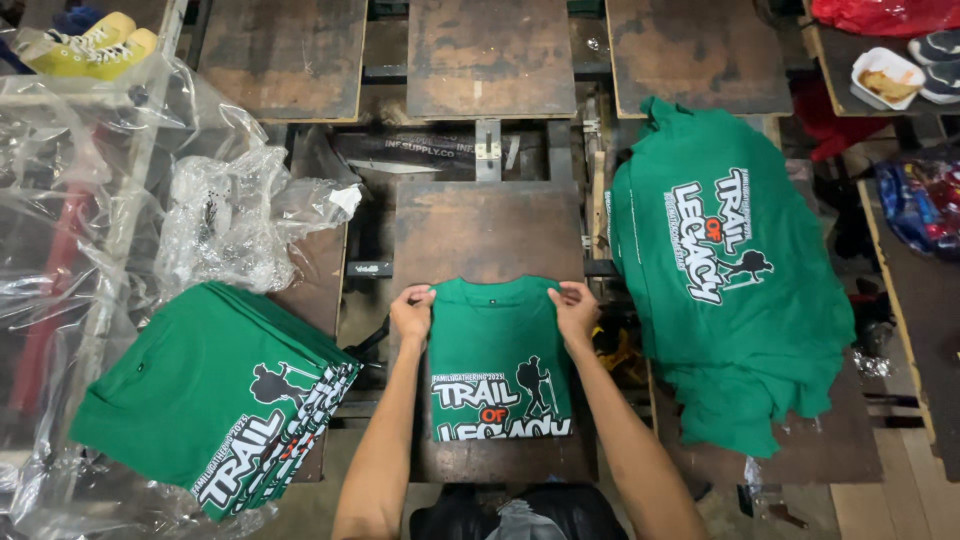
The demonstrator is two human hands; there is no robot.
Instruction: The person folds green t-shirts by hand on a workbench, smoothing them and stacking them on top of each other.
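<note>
Green shirt [500, 350] sits on the wooden board [487, 228], left hand [412, 312] and right hand [574, 307] pinching its shoulders. Looks like positioning; next probably needs smoothing it flat, stacks lying either side.

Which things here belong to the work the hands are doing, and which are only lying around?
In the work:
- left hand and right hand, gripping the shoulders of the green shirt
- wooden board under it
- folded shirt stack
- loose shirt pile

Lying about:
- yellow shoes
- clear plastic bags
- white food tray
</note>
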